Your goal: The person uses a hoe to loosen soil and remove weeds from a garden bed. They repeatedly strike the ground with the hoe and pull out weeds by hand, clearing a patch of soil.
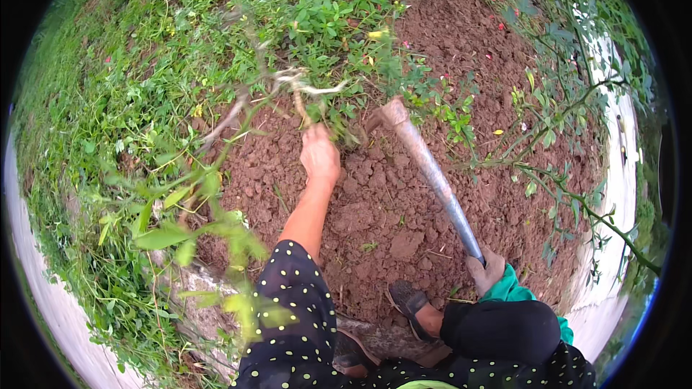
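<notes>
My left hand is stretched out over the dug soil, its fingers closed around the lower end of a blurred plant stem. Pale forked roots or twigs spread above the fist. My right hand, lower right, grips the near end of a metal pipe handle of a hoe. The hoe's rusty head is at the far end, by the weeds, its blade angled to the left. Between both hands lies loose, clumped reddish-brown soil.
Low green weeds cover the left and far ground. Blurred leafy stems hang close at lower left. A thorny-looking branch reaches in from the right. My shoes are at the soil's stone edging. Pale paving runs along the right.
</notes>
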A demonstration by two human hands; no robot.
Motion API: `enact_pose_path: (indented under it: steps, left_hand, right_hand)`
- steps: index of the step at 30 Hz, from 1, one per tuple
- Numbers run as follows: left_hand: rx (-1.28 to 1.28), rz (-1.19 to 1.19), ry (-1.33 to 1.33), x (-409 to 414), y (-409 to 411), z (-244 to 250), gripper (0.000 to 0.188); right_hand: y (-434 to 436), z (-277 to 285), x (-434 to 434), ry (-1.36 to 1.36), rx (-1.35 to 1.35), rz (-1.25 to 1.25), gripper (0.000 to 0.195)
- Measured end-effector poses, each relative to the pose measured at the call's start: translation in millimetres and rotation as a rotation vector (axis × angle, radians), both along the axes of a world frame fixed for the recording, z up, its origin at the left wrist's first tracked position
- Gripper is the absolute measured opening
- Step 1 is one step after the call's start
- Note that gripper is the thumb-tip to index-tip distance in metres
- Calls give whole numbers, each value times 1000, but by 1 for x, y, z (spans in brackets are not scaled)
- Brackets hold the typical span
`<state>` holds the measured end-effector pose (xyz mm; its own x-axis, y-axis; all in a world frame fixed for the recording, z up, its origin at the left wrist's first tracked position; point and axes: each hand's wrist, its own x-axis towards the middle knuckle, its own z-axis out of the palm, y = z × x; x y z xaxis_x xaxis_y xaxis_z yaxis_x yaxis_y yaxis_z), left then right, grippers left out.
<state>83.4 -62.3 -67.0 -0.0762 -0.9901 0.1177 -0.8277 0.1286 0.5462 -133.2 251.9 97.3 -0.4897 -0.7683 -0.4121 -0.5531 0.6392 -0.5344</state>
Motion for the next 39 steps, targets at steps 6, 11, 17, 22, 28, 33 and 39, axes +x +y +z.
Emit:
enact_pose_path:
  steps: [6, 11, 17, 22, 28, 33, 39]
  left_hand:
    - [323, 261, 249, -17, -29, -45, 34]
    - [575, 538, 840, -36, -51, -56, 32]
    - [849, 598, 1435, -68, -67, -11, 30]
    - [611, 629, 1574, -47, -96, -75, 23]
    - [706, 600, 1596, -57, -67, -17, 21]
    - [676, 740, 1447, -15, -64, -19, 20]
    - [591, 449, 1487, 15, -45, -52, 22]
  right_hand:
    - [-19, 1, 8, -25, 64, 51, 32]
    - [-32, 1, 15, -59, 25, 13, 37]
    - [-26, -10, 8, -174, 16, -126, 36]
    - [-38, 0, 12, -139, -4, 1, 36]
    - [-26, 5, 5, -125, -23, -110, 37]
    - [-25, -4, 8, -197, -39, -104, 37]
    - [-26, -4, 13, -171, -33, -85, 37]
